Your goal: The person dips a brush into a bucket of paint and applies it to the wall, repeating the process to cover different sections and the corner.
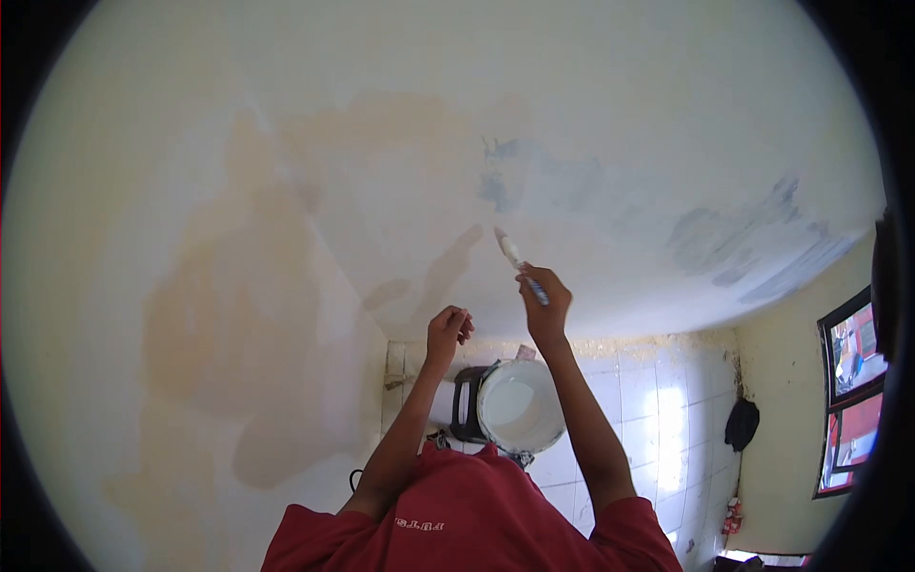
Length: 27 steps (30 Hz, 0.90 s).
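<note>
My right hand [546, 297] is wrapped round the handle of a paintbrush [508, 248], its bristles pointing up and coated white, close to the wall [429, 191]. Below and left of it, my left hand [450, 329] hangs in front of the wall with its fingers curled in and nothing showing in them. A bucket of white paint [519, 405] stands on the floor beneath my forearms, paint smeared along its rim. Grey-blue patches [496, 181] mark the wall just above the brush tip, and wider grey ones lie farther right.
Beige patches [229, 305] cover the wall on the left, around the corner. By the bucket is a dark stool-like object [464, 405]. White tiles [629, 410] form the floor. At the right are a black bag [742, 424] and a dark-framed window [851, 353].
</note>
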Each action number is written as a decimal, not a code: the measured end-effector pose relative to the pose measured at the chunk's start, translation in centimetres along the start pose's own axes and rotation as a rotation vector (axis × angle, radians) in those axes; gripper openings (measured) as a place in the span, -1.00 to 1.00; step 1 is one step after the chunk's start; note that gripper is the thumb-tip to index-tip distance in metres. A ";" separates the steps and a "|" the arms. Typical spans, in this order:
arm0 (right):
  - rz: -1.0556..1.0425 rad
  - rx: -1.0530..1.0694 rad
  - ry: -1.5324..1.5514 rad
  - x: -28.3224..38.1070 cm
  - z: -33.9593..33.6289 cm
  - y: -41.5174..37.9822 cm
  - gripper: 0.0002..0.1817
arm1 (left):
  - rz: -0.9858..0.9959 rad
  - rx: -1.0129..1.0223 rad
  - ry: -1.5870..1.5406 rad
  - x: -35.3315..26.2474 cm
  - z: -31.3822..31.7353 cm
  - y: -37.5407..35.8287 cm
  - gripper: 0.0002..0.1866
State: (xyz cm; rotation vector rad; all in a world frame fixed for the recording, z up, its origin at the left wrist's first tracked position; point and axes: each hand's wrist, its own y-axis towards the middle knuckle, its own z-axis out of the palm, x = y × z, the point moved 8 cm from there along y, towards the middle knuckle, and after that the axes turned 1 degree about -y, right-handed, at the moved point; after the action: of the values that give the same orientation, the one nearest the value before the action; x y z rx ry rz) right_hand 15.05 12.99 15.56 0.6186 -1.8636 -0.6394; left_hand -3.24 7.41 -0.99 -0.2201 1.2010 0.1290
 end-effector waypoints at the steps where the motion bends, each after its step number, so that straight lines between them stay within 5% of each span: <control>1: 0.252 -0.056 0.201 -1.6 -1.1 -1.5 -0.87 | -0.015 -0.005 -0.011 0.5 0.2 0.2 -0.81; 4: 0.576 -0.299 0.468 -4.8 -4.9 -7.5 -0.89 | -0.056 -0.033 -0.002 3.1 0.6 0.3 -0.85; 8: 0.793 -0.434 0.367 -9.7 -8.2 -19.4 -0.89 | -0.109 -0.059 0.187 7.9 0.1 -0.8 -0.79; 12: 0.972 -0.220 0.173 -15.3 -6.8 -31.2 -0.91 | -0.309 -0.001 0.523 15.8 -0.5 -2.9 -0.76; 16: 1.039 -0.071 0.123 -19.1 -3.1 -37.9 -0.90 | -0.268 0.063 0.830 22.3 -2.1 -5.3 -0.78; 27: 1.088 0.021 -0.025 -24.1 1.8 -44.6 -0.88 | -0.338 0.190 1.117 26.5 -2.6 -7.7 -0.71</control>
State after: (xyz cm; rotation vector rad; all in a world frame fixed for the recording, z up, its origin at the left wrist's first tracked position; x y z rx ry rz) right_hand 27.20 -2.96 -31.01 -0.4212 -1.8938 0.1001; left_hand 5.58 -1.17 -25.83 -0.3385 2.2440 -0.4673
